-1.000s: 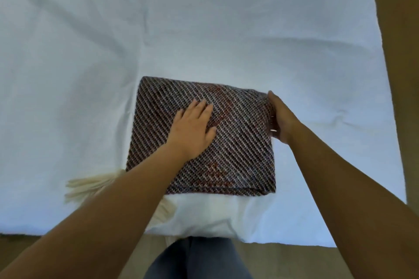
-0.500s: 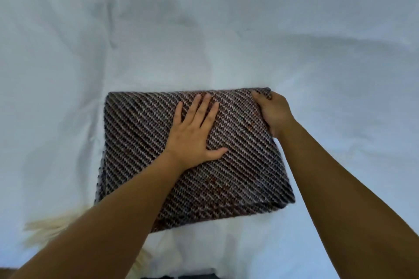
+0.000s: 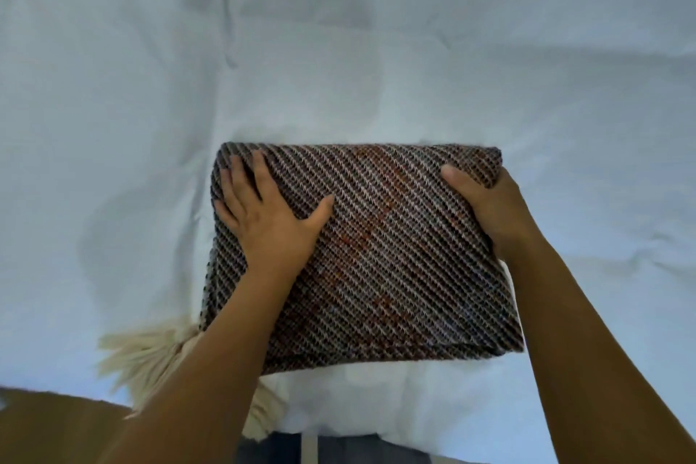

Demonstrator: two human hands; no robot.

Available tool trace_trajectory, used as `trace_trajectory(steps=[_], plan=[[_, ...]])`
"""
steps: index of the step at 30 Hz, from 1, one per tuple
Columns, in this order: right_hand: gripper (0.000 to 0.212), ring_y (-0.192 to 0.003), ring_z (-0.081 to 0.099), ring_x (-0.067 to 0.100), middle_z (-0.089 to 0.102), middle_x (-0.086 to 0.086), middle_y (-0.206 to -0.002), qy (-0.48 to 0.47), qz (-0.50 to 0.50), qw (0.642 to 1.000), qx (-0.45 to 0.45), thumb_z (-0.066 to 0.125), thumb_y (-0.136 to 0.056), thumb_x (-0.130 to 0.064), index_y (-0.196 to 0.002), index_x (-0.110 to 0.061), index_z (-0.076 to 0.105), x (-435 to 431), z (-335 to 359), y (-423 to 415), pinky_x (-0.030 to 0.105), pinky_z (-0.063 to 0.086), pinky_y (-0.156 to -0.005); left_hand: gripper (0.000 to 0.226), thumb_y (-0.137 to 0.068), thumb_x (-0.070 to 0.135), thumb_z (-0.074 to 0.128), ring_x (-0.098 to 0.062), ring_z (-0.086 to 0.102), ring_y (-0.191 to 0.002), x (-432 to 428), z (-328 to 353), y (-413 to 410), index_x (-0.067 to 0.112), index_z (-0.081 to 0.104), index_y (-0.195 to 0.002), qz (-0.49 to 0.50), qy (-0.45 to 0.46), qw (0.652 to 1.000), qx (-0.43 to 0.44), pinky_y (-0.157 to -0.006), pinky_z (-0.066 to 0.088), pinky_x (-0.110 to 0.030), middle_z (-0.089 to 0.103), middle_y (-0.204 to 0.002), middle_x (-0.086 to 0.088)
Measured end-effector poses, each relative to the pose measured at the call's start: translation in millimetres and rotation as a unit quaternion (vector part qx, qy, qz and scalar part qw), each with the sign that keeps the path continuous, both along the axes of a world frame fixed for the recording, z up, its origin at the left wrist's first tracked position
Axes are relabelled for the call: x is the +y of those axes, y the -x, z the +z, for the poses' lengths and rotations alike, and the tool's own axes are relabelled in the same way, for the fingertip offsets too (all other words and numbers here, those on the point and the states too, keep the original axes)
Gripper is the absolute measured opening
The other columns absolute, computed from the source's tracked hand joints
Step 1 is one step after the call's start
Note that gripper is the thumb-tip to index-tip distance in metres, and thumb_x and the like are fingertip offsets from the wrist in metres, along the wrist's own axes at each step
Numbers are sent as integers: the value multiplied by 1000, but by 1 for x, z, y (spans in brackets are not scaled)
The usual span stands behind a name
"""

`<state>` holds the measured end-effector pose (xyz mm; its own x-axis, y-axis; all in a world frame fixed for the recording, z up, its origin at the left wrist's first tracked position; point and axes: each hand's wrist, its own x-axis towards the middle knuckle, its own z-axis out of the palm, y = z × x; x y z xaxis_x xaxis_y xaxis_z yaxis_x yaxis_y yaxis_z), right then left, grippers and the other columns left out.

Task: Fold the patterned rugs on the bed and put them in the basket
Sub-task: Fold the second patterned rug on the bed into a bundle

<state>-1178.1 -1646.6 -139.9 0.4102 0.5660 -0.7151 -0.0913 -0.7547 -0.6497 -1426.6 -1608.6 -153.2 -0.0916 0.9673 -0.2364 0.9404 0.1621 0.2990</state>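
Observation:
A patterned rug [image 3: 395, 256], woven in dark diagonal stripes with rust patches, lies folded into a thick rectangle on the white bed [image 3: 339, 49]. My left hand [image 3: 263, 215] rests flat on its upper left part, fingers spread toward the left edge. My right hand [image 3: 486, 203] grips the rug's right edge near the far corner, thumb on top and fingers out of sight behind the edge. Cream fringe [image 3: 150, 354] sticks out from under the rug's near left corner. No basket is in view.
The white sheet stretches wide beyond and to both sides of the rug, with shallow creases. The bed's near edge runs along the bottom, with brown floor [image 3: 56, 426] at the lower left.
My left hand has slid from the rug's middle to its upper left part. My right hand now clasps the right edge with the thumb on top. The camera has shifted.

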Motion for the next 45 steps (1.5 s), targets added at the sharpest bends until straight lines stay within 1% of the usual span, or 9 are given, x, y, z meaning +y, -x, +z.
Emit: trace_trajectory(steps=[7, 12, 15, 21, 28, 33, 38, 42, 45], plan=[[79, -103, 52, 12, 53, -8, -117, -27, -19, 998, -45, 78, -65, -43, -132, -20, 42, -5, -5, 14, 26, 40, -88, 118, -61, 70, 65, -33, 13, -139, 10, 4, 9, 19, 3, -147, 160, 25, 984, -76, -112, 14, -51, 14, -151, -16], [73, -103, 53, 12, 55, -4, -122, -27, -21, 998, -55, 77, -69, -39, -131, -19, 45, -4, -5, 18, 28, 41, -91, 87, -56, 77, 63, -25, 54, -94, 27, 13, 32, 9, 47, -109, 287, 106, 940, -152, -82, 44, -35, 55, -105, -5], [59, -93, 64, 11, 65, -6, -110, -22, -32, 999, 10, 78, -69, -38, -121, -21, 56, -5, -3, 16, 27, 50, -79, 58, -62, 69, 66, -23, 59, -81, 41, 15, 53, 15, 58, -80, 252, 150, 932, -212, -78, 48, -32, 60, -83, 0], [56, -78, 71, 9, 70, -6, -98, -17, -44, 997, 61, 80, -66, -33, -115, -15, 61, -15, -12, 17, 23, 56, -63, 39, -85, 49, 56, -14, 45, -65, 77, 8, 61, 13, 45, -77, 94, -40, 987, -128, -56, 31, -25, 49, -70, 3], [63, -117, 52, 25, 53, 9, -132, -9, 3, 987, -159, 70, -79, -31, -132, -10, 43, -8, -19, 27, 33, 40, -99, 59, -91, 51, 44, -32, 46, -115, 49, -4, 50, 9, 37, -133, 96, -7, 993, -74, -91, 38, -39, 42, -130, -17], [76, -138, 22, 35, 26, 23, -150, -146, 82, 868, -468, 54, -84, -30, -145, -1, 20, -15, 6, 91, 40, 11, -113, 73, -91, 52, 33, -30, 2, -142, -13, 11, 29, 13, 9, -148, -105, -49, 993, 20, -111, -2, -50, 3, -156, -10], [66, -145, -9, 21, -16, -1, -150, -106, 465, 782, -402, 27, -94, -52, -142, -26, -10, -42, -34, 126, 35, -20, -110, 73, -84, 62, 12, -22, -12, -141, -51, -23, 20, 26, -8, -143, -209, 37, 976, 55, -111, -10, -46, -13, -152, -5], [69, -144, 14, 27, 16, 8, -156, -49, 401, 785, -469, 27, -90, -54, -148, -19, 14, -68, -50, 78, 38, -9, -112, 90, -77, 75, 18, -22, -8, -143, -51, -39, 46, 24, -9, -146, -142, 51, 985, 78, -111, -11, -42, -2, -157, -13], [70, -144, 11, 32, 14, 9, -157, 7, 346, 809, -475, 21, -89, -57, -148, -21, 12, -74, -42, 78, 51, -3, -113, 99, -72, 81, 15, -27, -7, -144, -56, -30, 51, 21, -7, -148, -94, 73, 989, 82, -112, -8, -47, -4, -157, -14]])
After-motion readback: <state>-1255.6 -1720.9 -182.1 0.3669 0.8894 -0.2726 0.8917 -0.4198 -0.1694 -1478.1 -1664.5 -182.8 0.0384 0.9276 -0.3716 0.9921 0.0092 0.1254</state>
